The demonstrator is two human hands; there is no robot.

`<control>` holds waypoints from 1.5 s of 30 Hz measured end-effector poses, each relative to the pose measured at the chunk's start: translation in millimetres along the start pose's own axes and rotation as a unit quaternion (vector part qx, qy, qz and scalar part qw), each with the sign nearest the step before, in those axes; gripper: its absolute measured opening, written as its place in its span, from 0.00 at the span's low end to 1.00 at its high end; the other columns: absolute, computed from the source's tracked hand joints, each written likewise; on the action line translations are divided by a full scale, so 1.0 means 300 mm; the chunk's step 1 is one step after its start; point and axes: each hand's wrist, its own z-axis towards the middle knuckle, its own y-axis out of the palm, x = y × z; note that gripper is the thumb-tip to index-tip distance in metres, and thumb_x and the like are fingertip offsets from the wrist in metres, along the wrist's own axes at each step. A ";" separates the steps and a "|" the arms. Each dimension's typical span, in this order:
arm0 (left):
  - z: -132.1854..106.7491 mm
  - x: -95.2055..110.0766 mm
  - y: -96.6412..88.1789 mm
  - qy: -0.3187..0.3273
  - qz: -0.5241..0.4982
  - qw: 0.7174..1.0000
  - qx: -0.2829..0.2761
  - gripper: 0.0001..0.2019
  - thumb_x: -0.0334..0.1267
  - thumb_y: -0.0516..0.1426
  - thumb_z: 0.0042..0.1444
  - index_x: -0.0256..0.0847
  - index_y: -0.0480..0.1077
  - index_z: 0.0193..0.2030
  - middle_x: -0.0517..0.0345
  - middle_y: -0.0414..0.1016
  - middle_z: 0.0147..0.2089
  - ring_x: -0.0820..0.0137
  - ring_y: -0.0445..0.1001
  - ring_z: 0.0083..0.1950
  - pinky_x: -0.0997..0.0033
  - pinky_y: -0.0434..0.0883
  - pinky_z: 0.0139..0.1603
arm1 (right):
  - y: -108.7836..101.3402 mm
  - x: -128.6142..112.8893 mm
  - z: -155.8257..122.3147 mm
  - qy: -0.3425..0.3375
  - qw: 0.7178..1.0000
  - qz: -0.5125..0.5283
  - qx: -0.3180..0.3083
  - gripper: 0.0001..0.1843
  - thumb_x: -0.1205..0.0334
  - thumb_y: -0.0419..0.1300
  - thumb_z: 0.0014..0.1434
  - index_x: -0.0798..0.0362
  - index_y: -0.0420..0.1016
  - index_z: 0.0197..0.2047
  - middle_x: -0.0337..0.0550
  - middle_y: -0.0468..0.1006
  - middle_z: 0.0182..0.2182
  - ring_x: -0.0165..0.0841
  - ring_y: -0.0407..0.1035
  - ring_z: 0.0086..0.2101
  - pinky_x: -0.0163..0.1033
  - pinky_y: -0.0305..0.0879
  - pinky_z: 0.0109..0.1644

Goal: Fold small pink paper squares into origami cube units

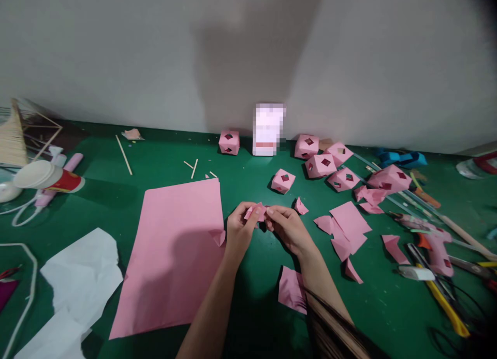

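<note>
Between my two hands is a small folded piece of pink paper (256,212), held up over the green table. My left hand (239,229) pinches it from the left, thumb on top. At its right edge, my right hand (287,225) has thumb and fingers closed on it. A large pink sheet (174,234) lies to the left of my hands, with a small folded pink piece on its right edge. Just beyond my hands sits a pink folded paper ball with cut-out openings (283,181). Nearer my right forearm lies a creased pink square (291,290).
Several pink paper balls (320,166) stand at the back right, near folded scraps (351,219). A glue gun (435,240) and a yellow cutter (450,307) lie right. A lit phone (267,129) leans on the wall. A paper cup (48,176) and torn white paper (83,271) are left.
</note>
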 end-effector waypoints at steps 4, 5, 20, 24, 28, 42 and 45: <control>0.000 0.009 0.000 -0.006 -0.005 1.000 0.009 0.11 0.45 0.60 0.56 0.39 0.74 0.37 0.61 0.71 0.28 0.75 0.66 0.26 0.76 0.65 0.29 | 0.001 0.001 0.002 0.010 1.000 0.000 0.011 0.14 0.53 0.73 0.49 0.55 0.81 0.31 0.37 0.73 0.21 0.26 0.62 0.23 0.34 0.58 0.29; 0.001 0.009 0.000 -0.006 -0.008 1.000 0.010 0.11 0.45 0.60 0.56 0.38 0.74 0.37 0.61 0.71 0.28 0.75 0.66 0.26 0.76 0.66 0.29 | 0.001 0.001 0.002 0.011 1.000 0.000 0.014 0.14 0.52 0.73 0.49 0.55 0.81 0.31 0.37 0.73 0.21 0.26 0.62 0.23 0.34 0.58 0.29; -0.001 -0.002 0.000 -0.002 0.004 1.000 0.004 0.11 0.45 0.59 0.57 0.38 0.75 0.37 0.61 0.71 0.27 0.74 0.67 0.27 0.76 0.66 0.29 | 0.008 0.005 0.003 -0.008 1.000 0.016 -0.005 0.17 0.49 0.69 0.54 0.54 0.74 0.28 0.35 0.71 0.21 0.26 0.63 0.24 0.34 0.58 0.31; -0.003 0.002 0.001 -0.001 0.009 1.000 -0.001 0.11 0.45 0.59 0.57 0.38 0.75 0.37 0.61 0.71 0.26 0.74 0.67 0.27 0.75 0.66 0.29 | 0.004 0.007 0.002 -0.006 1.000 0.013 0.001 0.17 0.50 0.71 0.52 0.54 0.74 0.29 0.35 0.72 0.20 0.25 0.63 0.23 0.33 0.58 0.30; -0.006 -0.001 0.000 0.012 0.018 1.000 -0.009 0.11 0.46 0.59 0.58 0.39 0.74 0.36 0.62 0.70 0.27 0.74 0.67 0.28 0.76 0.66 0.30 | 0.005 -0.001 -0.001 0.008 1.000 0.011 0.000 0.16 0.51 0.72 0.50 0.55 0.77 0.30 0.36 0.73 0.20 0.25 0.65 0.23 0.32 0.61 0.29; -0.013 -0.031 0.009 0.085 0.130 0.987 0.044 0.09 0.44 0.57 0.60 0.41 0.70 0.36 0.59 0.73 0.32 0.71 0.70 0.33 0.74 0.67 0.35 | 0.009 -0.008 -0.004 0.027 1.000 0.002 0.010 0.15 0.52 0.73 0.48 0.56 0.82 0.31 0.40 0.77 0.24 0.25 0.68 0.24 0.32 0.65 0.30; -0.012 -0.030 0.010 0.102 0.148 0.983 0.049 0.08 0.43 0.58 0.60 0.42 0.71 0.37 0.58 0.75 0.34 0.69 0.72 0.36 0.73 0.67 0.38 | 0.014 -0.015 -0.009 0.018 1.000 -0.002 0.010 0.16 0.51 0.74 0.47 0.55 0.82 0.30 0.39 0.75 0.23 0.26 0.66 0.24 0.33 0.64 0.30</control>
